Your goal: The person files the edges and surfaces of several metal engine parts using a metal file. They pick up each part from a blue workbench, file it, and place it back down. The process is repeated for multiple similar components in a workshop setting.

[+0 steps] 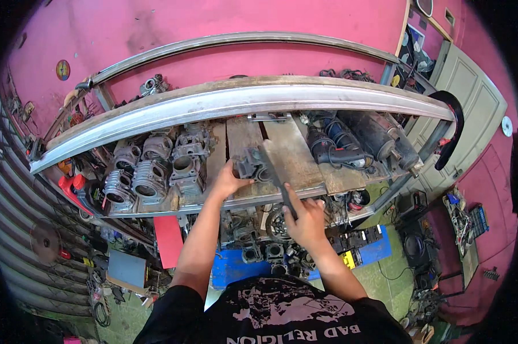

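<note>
My left hand (229,182) is closed on the left side of a dark grey metal engine part (246,165), held on the wooden bench near its front edge. The part has a round opening on its right. My right hand (307,225) grips the lower end of a long, flat, dark bar-like tool (275,169), with the index finger stretched along it. The tool slants up and to the left across the right side of the engine part, hiding some of it. I cannot tell whether tool and part touch.
Several finned engine cylinders (149,179) stand left on the bench. A corded power tool (342,156) and a dark metal canister (369,135) lie right. A metal rail (253,98) crosses above the bench; more parts sit on a lower shelf. A red-handled tool (74,186) is far left.
</note>
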### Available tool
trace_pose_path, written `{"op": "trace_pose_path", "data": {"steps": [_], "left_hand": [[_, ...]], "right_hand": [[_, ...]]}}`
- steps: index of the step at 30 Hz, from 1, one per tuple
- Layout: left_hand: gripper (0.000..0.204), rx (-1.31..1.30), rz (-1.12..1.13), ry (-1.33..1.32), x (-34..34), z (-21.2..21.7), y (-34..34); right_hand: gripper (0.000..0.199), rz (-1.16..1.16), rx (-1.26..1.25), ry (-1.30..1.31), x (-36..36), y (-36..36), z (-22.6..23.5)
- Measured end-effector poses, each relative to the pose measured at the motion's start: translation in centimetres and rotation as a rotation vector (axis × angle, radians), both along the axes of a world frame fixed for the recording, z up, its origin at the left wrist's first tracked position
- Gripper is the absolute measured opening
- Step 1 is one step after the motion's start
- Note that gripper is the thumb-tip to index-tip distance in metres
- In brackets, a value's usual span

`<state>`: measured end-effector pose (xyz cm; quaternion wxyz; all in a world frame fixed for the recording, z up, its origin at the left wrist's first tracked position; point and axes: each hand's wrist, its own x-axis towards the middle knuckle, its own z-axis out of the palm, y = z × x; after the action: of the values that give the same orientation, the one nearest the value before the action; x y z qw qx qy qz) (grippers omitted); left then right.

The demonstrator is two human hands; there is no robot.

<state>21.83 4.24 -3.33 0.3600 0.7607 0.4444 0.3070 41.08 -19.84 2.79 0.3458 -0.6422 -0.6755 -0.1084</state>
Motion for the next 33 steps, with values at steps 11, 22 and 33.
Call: {"op": "trace_pose_path", "data": {"steps": [11,22,33], "left_hand": [[0.084,0.371,0.159,0.123,2.0,2.6,-4.4],[0.083,0.407,0.066,0.348,-0.8,9.6,-4.8],[0.087,0.318,0.217,0.218,-2.5,4.6,-1.3]], "right_hand": [[0.066,-0.033,0.053,-0.079,-1.3,4.5,1.7],[0.071,-0.112,0.064,-0.010,-1.7,3.5,-2.0],[0.061,-0.102,-0.075,-0.306,-5.2,2.1,3.1]]}}
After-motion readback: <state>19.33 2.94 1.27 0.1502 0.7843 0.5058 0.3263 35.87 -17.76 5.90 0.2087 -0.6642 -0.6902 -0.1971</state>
